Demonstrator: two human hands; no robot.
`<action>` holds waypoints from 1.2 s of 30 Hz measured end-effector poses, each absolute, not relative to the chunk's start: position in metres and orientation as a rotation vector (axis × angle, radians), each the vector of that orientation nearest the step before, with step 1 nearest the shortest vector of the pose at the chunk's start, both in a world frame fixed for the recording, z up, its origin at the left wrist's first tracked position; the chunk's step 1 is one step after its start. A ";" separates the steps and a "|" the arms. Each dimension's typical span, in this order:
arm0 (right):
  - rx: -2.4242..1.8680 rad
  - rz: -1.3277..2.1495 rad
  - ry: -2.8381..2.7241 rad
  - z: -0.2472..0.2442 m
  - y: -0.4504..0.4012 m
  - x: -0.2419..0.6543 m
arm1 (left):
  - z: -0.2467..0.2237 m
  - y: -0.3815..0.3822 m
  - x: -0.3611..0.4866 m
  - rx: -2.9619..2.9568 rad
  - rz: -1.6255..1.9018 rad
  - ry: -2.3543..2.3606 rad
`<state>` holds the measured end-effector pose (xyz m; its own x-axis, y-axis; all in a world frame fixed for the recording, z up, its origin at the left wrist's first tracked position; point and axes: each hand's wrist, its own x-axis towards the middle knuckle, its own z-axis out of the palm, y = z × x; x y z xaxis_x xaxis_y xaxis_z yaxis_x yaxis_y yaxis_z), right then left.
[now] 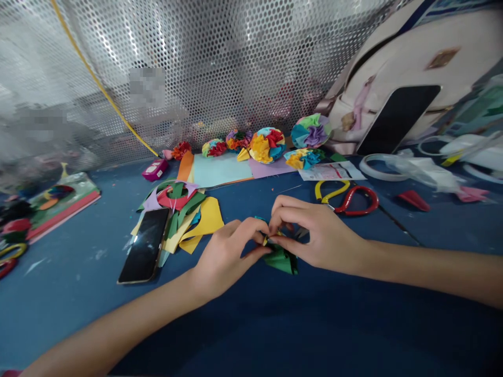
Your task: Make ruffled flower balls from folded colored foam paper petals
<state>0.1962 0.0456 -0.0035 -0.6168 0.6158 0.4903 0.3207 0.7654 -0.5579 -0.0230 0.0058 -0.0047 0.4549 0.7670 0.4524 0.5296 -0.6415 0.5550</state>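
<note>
My left hand (231, 251) and my right hand (314, 230) meet over the blue table, fingertips pinched together. Between them is a piece of folded green paper (282, 261), with small bits of yellow and blue showing at the fingers. Both hands are closed on it, and the fingers hide most of its upper part. Just behind my right hand lie scissors (357, 201) with one yellow and one red handle; their blades run beneath or behind that hand. Coloured paper scraps (208, 220) lie to the left of my left hand.
A phone (144, 246) rests on the scraps. Multicoloured paper rosettes (267, 145) stand at the back beside light blue paper (223, 170). Another phone (398, 119) leans on a pale backpack (416, 63). A roll of clear tape (383, 167) is at right; perforated metal (220, 63) walls the back.
</note>
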 end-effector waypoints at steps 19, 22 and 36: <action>-0.625 0.198 -2.363 -0.001 0.047 0.198 | -0.001 0.014 -0.026 2.185 0.901 1.014; -0.611 0.125 -2.367 -0.001 0.047 0.197 | 0.000 0.015 -0.026 2.161 0.882 1.015; -0.652 0.141 -2.409 0.002 0.049 0.194 | 0.003 0.007 -0.019 2.198 0.953 1.140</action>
<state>0.1944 0.0486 0.0023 -0.6785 0.4864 0.5505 0.4187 0.8718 -0.2544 -0.0189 0.0074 0.0033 0.4092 0.8388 0.3590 0.5017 -0.5355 0.6793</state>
